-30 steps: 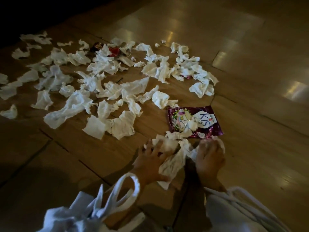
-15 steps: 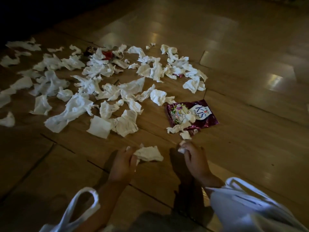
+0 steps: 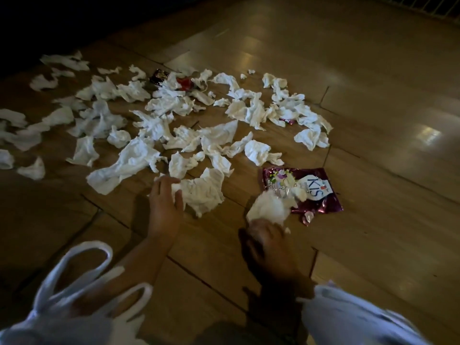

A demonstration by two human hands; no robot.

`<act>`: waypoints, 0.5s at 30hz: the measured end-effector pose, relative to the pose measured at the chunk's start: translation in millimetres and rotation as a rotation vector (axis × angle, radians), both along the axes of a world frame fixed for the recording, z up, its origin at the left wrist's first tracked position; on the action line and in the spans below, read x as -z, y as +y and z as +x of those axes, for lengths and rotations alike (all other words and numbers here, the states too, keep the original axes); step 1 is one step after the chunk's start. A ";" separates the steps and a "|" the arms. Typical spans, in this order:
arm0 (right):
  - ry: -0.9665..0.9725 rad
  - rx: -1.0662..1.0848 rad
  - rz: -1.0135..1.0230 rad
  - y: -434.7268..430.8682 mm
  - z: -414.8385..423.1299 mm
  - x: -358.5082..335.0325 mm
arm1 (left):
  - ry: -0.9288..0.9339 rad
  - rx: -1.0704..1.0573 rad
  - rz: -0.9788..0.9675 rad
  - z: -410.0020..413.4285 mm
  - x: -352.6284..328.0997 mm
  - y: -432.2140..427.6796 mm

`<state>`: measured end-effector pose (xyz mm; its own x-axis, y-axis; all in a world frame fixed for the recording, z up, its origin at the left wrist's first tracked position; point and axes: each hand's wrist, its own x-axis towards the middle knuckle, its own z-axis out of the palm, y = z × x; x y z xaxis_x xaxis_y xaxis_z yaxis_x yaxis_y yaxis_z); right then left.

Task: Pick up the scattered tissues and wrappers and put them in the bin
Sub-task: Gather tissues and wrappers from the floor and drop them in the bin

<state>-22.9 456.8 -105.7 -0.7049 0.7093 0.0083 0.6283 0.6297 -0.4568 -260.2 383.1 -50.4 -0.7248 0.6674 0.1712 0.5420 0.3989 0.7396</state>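
Glossy wooden floor [image 3: 348, 78] — white railing [image 3: 423, 7] beyond

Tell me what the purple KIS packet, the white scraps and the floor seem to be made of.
Purple KIS packet: probably thin plastic or foil film, glossy; it glints and creases sharply.
White scraps: soft tissue paper, matt; torn, crumpled, with limp edges.
Floor: polished wood or wood-look boards, I cannot tell which; brown planks with seams and bright reflections.
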 end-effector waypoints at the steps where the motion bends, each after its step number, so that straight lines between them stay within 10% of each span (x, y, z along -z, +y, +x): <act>1: -0.021 -0.075 -0.007 -13.4 -0.1 5.0 | 0.037 0.033 -0.030 -6.3 3.8 0.9; 8: 0.045 -0.179 0.149 -38.1 -4.0 -14.7 | 0.094 0.395 -0.538 -10.3 37.0 -8.8; 15: -0.064 -0.010 0.103 -10.5 -2.0 -6.7 | 0.091 0.347 -0.378 8.5 45.7 -27.1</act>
